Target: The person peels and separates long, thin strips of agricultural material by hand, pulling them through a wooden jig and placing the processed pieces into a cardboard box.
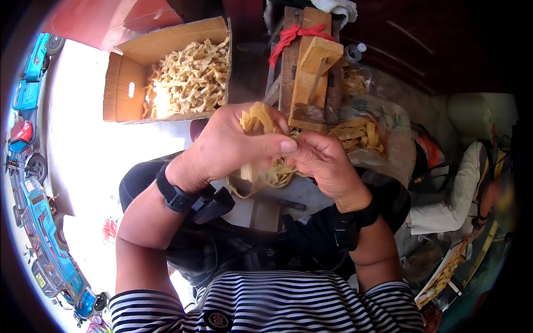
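My left hand [230,141] is closed around a bundle of pale yellow, flat, bendy strips [258,119] that loop up between thumb and fingers. Its thumb points toward my right hand [325,161], and the two hands meet in front of my lap. The right fingers pinch together where the strips meet the left thumb; the exact piece between them is mostly hidden. Below the hands, more loose strips [283,175] hang or lie over my lap. A heap of similar strips [358,133] sits just beyond my right hand.
An open cardboard box [119,83] full of knotted yellow pieces [194,75] stands at the far left. A wooden stand [311,72] with a red cloth tie [294,39] rises ahead. A plastic sack [394,125] lies right of it. Another person's pale-clothed leg [449,200] is at right.
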Tool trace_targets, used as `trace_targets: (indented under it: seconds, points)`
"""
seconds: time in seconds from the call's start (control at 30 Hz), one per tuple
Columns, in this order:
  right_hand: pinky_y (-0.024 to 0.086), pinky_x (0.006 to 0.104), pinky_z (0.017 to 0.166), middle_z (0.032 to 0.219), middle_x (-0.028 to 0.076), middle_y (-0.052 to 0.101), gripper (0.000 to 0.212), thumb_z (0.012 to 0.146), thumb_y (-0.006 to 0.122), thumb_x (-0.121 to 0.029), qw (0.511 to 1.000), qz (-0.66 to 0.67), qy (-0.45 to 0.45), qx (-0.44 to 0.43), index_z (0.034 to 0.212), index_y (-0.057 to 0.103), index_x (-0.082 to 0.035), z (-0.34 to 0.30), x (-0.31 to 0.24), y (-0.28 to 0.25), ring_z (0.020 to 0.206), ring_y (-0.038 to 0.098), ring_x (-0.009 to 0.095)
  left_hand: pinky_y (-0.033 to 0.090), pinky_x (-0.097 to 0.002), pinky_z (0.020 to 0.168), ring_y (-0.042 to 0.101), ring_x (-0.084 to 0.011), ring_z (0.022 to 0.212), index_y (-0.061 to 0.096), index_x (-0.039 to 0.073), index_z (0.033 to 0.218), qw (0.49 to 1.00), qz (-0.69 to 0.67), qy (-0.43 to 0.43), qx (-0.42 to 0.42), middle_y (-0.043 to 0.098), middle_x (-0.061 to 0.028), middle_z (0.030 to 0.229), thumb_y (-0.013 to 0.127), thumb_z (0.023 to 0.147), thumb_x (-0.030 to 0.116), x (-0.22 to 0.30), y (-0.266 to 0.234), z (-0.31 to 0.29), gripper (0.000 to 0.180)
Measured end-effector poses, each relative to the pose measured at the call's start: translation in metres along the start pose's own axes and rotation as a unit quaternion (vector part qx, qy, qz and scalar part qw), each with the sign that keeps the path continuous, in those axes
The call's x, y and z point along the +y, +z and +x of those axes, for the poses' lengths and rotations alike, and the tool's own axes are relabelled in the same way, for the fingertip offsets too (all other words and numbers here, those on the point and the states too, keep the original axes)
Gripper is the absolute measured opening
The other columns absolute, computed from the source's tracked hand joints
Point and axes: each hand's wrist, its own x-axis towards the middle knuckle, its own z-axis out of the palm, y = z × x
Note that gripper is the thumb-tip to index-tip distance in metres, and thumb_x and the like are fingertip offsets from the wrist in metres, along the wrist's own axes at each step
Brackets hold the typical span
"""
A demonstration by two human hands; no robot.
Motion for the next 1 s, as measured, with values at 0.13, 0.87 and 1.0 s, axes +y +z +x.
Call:
trace_targets:
  seconds: [0.13, 0.87, 1.0]
  points:
    - [0.041, 0.0176, 0.057, 0.071, -0.001, 0.061, 0.019, 0.087, 0.068, -0.019, 0.985, -0.097, -0.073, 0.124, 0.084, 0.064, -0.001, -0.001, -0.011, -0.018, 0.065, 0.052, 0.003, 0.046, -0.0197, 0.056, 0.057, -0.0058, 0.062, 0.060, 0.003, 0.089, 0.998, -0.024, -0.012, 0.054, 0.062, -0.0009, 0.072, 0.066, 0.086, 0.012, -0.002, 0.003, 0.006, 0.011]
    - [0.031, 0.0166, 0.052, 0.064, -0.006, 0.047, 0.023, 0.081, 0.071, -0.019, 0.832, 0.082, -0.548, 0.025, 0.073, 0.051, -0.012, -0.078, -0.110, -0.010, 0.056, 0.040, 0.004, 0.046, -0.0241, 0.062, 0.057, -0.0089, 0.068, 0.068, 0.002, 0.085, 0.954, 0.201, 0.124, 0.183, 0.063, -0.0037, 0.071, 0.056, 0.093, 0.039, -0.007, 0.005, 0.047, 0.040]
    - [0.032, 0.0144, 0.051, 0.066, -0.006, 0.053, 0.014, 0.083, 0.070, -0.011, 0.895, -0.213, -0.281, 0.272, 0.077, 0.059, -0.006, -0.010, -0.066, -0.006, 0.056, 0.042, 0.002, 0.047, -0.0241, 0.066, 0.061, -0.0101, 0.076, 0.066, 0.002, 0.103, 0.972, 0.147, 0.144, 0.115, 0.066, -0.0034, 0.084, 0.052, 0.096, 0.028, -0.003, 0.008, 0.038, 0.031]
